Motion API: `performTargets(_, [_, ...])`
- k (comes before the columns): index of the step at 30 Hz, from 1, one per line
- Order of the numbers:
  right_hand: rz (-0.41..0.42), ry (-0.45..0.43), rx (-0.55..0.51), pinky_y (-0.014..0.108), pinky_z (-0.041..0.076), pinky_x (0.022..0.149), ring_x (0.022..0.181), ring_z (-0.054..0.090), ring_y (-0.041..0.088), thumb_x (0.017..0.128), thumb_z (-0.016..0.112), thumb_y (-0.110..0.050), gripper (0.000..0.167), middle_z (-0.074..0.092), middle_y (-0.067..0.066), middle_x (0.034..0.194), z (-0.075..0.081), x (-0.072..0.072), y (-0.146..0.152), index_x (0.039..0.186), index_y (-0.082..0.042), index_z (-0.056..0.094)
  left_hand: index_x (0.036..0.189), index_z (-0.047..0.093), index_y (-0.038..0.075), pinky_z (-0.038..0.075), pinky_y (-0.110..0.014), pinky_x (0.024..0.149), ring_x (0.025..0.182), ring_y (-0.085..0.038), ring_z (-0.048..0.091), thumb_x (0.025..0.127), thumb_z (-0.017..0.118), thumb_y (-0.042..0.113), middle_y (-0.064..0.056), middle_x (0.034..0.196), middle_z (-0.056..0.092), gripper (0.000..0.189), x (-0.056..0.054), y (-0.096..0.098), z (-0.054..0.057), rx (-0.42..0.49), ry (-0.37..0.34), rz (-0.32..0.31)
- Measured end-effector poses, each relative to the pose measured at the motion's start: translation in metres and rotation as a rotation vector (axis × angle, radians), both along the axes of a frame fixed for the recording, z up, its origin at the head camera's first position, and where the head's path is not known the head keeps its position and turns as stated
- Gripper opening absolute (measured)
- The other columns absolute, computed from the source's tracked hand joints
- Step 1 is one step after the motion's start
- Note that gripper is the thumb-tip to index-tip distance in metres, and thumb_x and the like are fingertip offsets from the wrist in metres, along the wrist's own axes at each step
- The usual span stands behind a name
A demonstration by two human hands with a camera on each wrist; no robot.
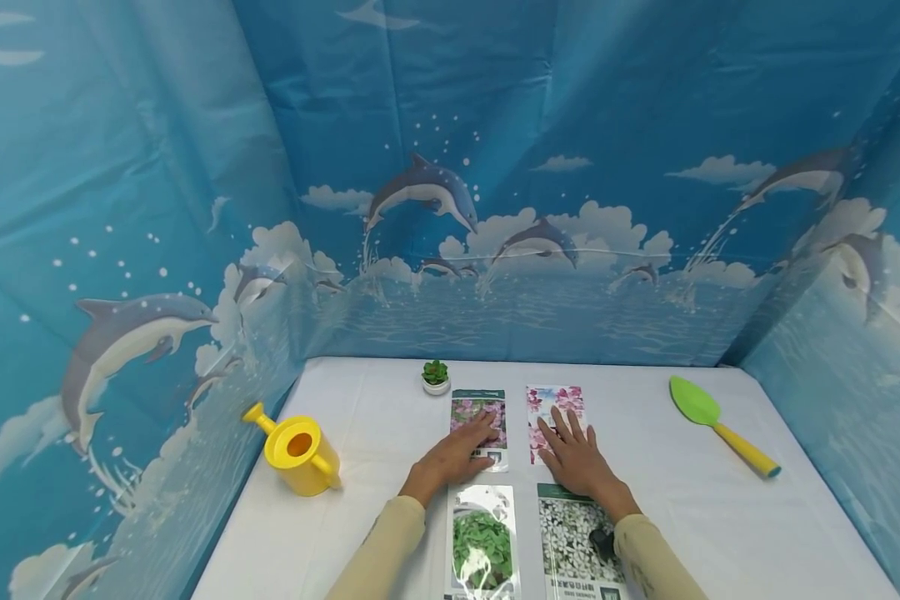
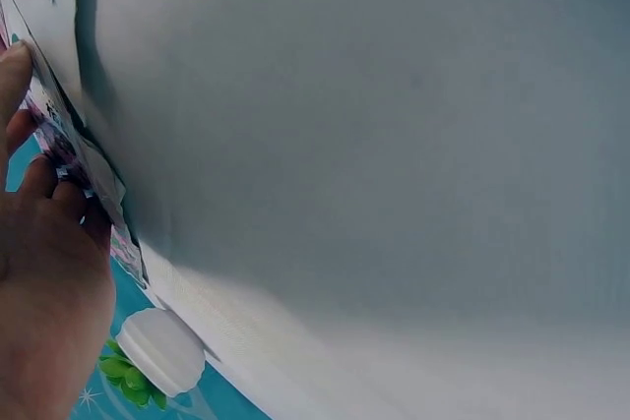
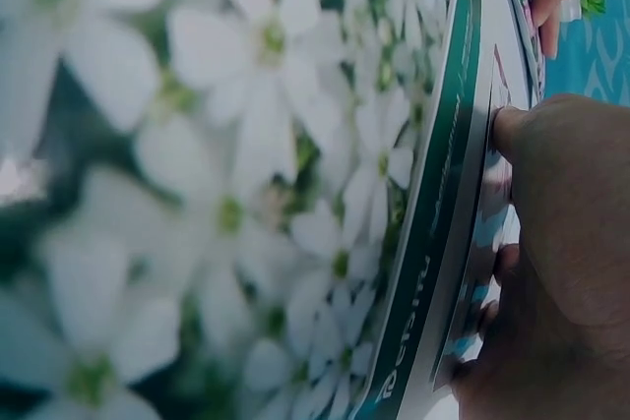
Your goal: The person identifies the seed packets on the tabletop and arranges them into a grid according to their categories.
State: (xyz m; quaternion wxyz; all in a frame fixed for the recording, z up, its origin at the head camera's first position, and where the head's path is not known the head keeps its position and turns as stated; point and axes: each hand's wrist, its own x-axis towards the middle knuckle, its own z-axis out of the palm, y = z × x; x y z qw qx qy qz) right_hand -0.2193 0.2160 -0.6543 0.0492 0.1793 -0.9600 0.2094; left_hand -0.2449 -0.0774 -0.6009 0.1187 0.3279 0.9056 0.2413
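Note:
Four seed packets lie in two rows on the white table. My left hand (image 1: pixel 461 450) rests on the back-left packet with purple-pink flowers (image 1: pixel 465 408), covering part of its picture. On the back-right packet with pink blossoms (image 1: pixel 537 402), my right hand (image 1: pixel 576 458) lies with spread, straight fingers. Below the left hand is a green-leaf packet (image 1: pixel 482 542), its glossy surface reflecting light. A white-flower packet (image 1: pixel 570 533) lies under the right wrist, partly covered by the wrist camera; it fills much of the right wrist view (image 3: pixel 246 184).
A small potted succulent (image 1: pixel 436 377) stands near the back edge. The yellow watering can (image 1: pixel 303 457) is at the left, and a green trowel with a yellow handle (image 1: pixel 720 421) lies at the right. Blue dolphin-print curtains (image 1: pixel 495 317) enclose the table (image 1: pixel 390 417).

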Motion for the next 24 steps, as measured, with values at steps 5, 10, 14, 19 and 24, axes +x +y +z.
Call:
performTargets(5, [0.001, 0.027, 0.009, 0.085, 0.017, 0.119, 0.158, 0.02, 0.058, 0.111, 0.058, -0.038, 0.062, 0.03, 0.029, 0.172, 0.0, 0.002, -0.003, 0.162, -0.004, 0.047, 0.161, 0.052, 0.015, 0.027, -0.051, 0.132, 0.166, -0.028, 0.02, 0.11, 0.065, 0.027, -0.009, 0.18, 0.022, 0.054, -0.002, 0.001, -0.002, 0.003, -0.019, 0.006])
performTargets(10, [0.023, 0.038, -0.028, 0.085, 0.015, 0.119, 0.159, 0.019, 0.056, 0.114, 0.051, -0.044, 0.063, 0.03, 0.029, 0.172, 0.001, 0.004, -0.006, 0.163, -0.006, 0.046, 0.163, 0.05, 0.017, 0.026, -0.049, 0.133, 0.166, -0.025, 0.02, 0.11, 0.065, 0.03, -0.007, 0.18, 0.021, 0.056, -0.003, 0.001, -0.004, -0.002, -0.021, 0.019])
performTargets(14, [0.017, 0.041, -0.026, 0.085, 0.016, 0.118, 0.158, 0.021, 0.057, 0.112, 0.055, -0.04, 0.061, 0.032, 0.029, 0.171, 0.005, 0.007, -0.01, 0.162, -0.005, 0.048, 0.164, 0.049, 0.017, 0.026, -0.049, 0.133, 0.166, -0.025, 0.021, 0.11, 0.065, 0.03, -0.006, 0.18, 0.021, 0.058, -0.003, 0.002, -0.004, -0.005, -0.02, 0.022])
performTargets(19, [0.0, 0.018, -0.001, 0.084, 0.017, 0.119, 0.157, 0.022, 0.058, 0.109, 0.062, -0.031, 0.06, 0.032, 0.029, 0.171, 0.01, 0.008, -0.015, 0.162, -0.004, 0.049, 0.166, 0.046, 0.018, 0.026, -0.049, 0.133, 0.166, -0.024, 0.021, 0.111, 0.064, 0.032, -0.006, 0.18, 0.02, 0.059, -0.004, 0.002, -0.004, -0.018, -0.017, 0.027])
performTargets(24, [0.003, 0.002, -0.004, 0.084, 0.016, 0.12, 0.158, 0.021, 0.058, 0.109, 0.062, -0.029, 0.06, 0.03, 0.03, 0.171, 0.015, 0.011, -0.019, 0.162, -0.003, 0.048, 0.165, 0.047, 0.019, 0.026, -0.048, 0.133, 0.166, -0.023, 0.02, 0.111, 0.064, 0.032, -0.005, 0.18, 0.02, 0.059, -0.004, 0.003, -0.002, -0.027, -0.012, 0.03])
